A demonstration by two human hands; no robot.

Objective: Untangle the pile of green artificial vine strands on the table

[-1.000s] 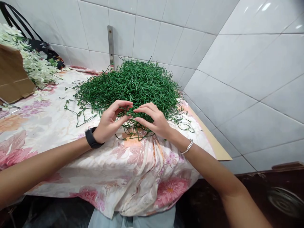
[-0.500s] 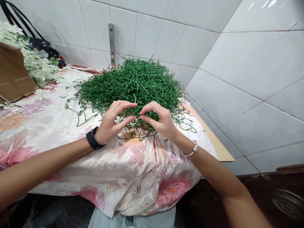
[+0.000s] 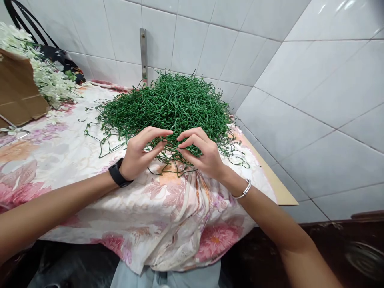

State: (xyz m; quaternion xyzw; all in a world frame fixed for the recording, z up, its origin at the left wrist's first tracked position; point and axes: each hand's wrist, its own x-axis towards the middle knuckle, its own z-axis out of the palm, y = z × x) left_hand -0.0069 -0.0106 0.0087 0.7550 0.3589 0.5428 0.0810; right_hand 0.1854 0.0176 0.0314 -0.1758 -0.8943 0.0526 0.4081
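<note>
A heap of thin green artificial stems (image 3: 180, 100) with small nubs lies tangled on the flowered tablecloth (image 3: 126, 216). At its front edge is my left hand (image 3: 142, 150), with a black band on the wrist. Its thumb and forefinger are apart, and no stem shows clearly between them. Facing it closely, my right hand (image 3: 205, 152) wears a silver bangle at the wrist. Its thumb and a fingertip come nearly together in a pinch; anything thin between them blends into the green behind. The two hands' fingertips are a small gap apart.
White artificial flowers (image 3: 49, 80) and a torn brown cardboard box (image 3: 21, 90) stand at the left, with a black bag (image 3: 64, 60) behind. A metal strip (image 3: 143, 56) is upright against the tiled wall (image 3: 189, 36). A board edge (image 3: 285, 196) juts out at right.
My left thumb has drawn back to the left, away from my right thumb. The fingers of my right hand have spread a little. The stem heap looks the same.
</note>
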